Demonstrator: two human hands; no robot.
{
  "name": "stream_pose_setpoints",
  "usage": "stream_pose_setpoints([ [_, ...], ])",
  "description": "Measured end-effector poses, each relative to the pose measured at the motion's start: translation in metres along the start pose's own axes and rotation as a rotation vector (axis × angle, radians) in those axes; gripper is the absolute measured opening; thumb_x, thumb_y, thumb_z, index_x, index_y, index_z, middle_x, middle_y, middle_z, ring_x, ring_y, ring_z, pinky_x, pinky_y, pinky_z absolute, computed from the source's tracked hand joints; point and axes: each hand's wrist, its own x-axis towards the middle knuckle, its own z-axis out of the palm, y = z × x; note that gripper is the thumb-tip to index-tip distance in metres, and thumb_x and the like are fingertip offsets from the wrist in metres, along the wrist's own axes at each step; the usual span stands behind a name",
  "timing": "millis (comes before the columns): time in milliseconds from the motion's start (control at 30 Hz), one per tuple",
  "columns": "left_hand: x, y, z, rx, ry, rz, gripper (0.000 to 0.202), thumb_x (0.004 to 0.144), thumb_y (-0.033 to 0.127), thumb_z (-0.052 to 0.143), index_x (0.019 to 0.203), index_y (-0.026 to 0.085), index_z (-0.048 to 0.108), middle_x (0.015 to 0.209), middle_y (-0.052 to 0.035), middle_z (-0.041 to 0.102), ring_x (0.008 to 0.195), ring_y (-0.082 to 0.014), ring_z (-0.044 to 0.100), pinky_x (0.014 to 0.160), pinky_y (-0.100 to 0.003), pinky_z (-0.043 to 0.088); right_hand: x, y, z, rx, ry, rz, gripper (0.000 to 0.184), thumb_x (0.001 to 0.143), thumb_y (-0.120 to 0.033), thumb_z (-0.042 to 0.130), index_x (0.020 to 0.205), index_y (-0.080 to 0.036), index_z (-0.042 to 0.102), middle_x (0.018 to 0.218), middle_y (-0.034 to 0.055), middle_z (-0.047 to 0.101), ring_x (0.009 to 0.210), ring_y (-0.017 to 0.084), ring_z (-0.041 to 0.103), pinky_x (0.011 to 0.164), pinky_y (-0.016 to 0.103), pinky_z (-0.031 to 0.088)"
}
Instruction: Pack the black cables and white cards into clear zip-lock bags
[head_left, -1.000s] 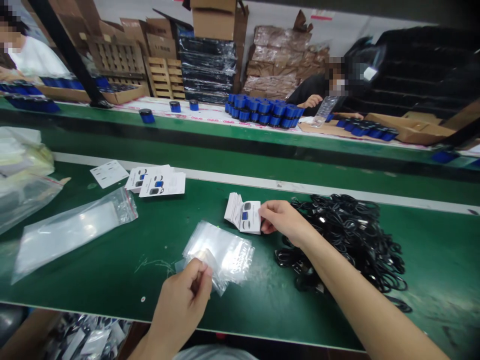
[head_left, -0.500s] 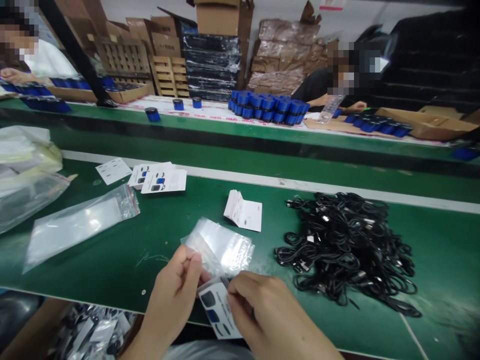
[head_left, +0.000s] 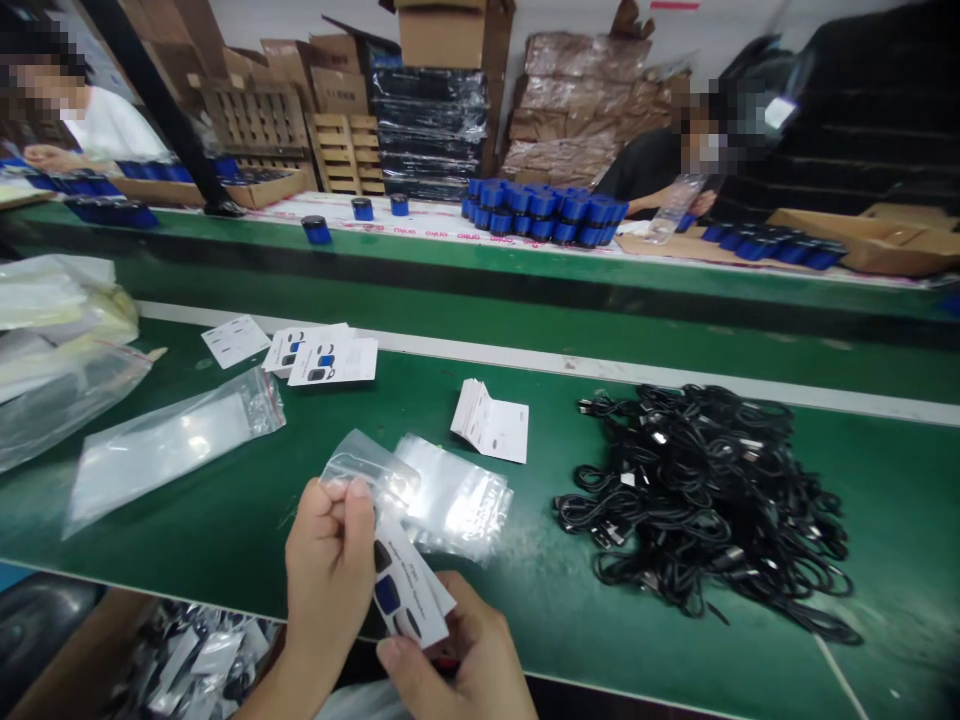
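My left hand pinches a small clear plastic bag by its edge and holds it up over the near edge of the green table. My right hand is closed on a white printed card with dark and blue pictures, its upper end at the bag. A pile of more clear bags lies just beyond. Farther back sits a stack of the same cards.
A heap of black cables lies at the right. At the left are a large clear zip bag, loose cards and piled bags. Blue cylinders stand on the far bench, where two other people work.
My right hand took a card from the stack and brought it to the near edge. My left hand lifted one bag off the pile, and the card now meets it.
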Motion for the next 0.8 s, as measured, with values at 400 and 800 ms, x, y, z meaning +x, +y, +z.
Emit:
stream_pose_setpoints([
  [400,-0.008,0.009,-0.007,-0.137,-0.056,-0.060,0.023,0.081,0.032,0.052,0.060,0.022,0.046,0.045,0.0097,0.046,0.040,-0.0076,0.040,0.041,-0.018,0.034,-0.008,-0.027,-0.028,-0.706,0.451,-0.830,0.017,0.084,-0.009,0.051,0.093,-0.018,0.062,0.064,0.0024,0.064,0.053,0.014,0.061,0.051,0.024,0.048],
  [800,-0.021,-0.004,-0.005,0.230,-0.216,0.592,0.017,0.088,0.020,0.044,0.071,0.023,0.047,0.049,0.0081,0.053,0.038,-0.0093,0.052,0.041,-0.018,0.039,0.004,-0.024,-0.038,-1.028,0.295,-0.684,0.028,0.093,-0.013,0.034,0.085,-0.016,0.061,0.066,0.0057,0.063,0.051,0.018,0.060,0.047,0.026,0.047],
])
